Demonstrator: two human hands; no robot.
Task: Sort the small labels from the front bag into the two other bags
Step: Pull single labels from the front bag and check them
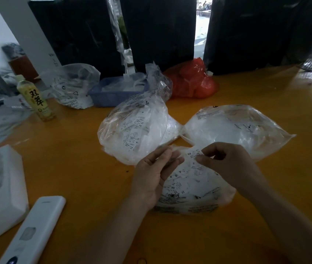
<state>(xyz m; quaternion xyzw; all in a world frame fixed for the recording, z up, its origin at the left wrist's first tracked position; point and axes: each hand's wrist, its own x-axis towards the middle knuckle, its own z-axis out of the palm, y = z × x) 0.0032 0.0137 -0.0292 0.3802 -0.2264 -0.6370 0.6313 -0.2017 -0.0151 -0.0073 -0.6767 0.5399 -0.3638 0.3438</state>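
Observation:
The front bag, clear plastic with small white labels marked XS inside, lies on the orange table just before me. My left hand pinches the bag's upper rim at its mouth. My right hand pinches one small white label above the bag's opening. Behind, a fuller clear bag of labels stands at the left. A flatter clear bag lies at the right.
A white remote and a white foam block lie at the near left. Farther back stand a yellow drink bottle, another clear bag, a blue basket and a red bag. Black bundles line the back.

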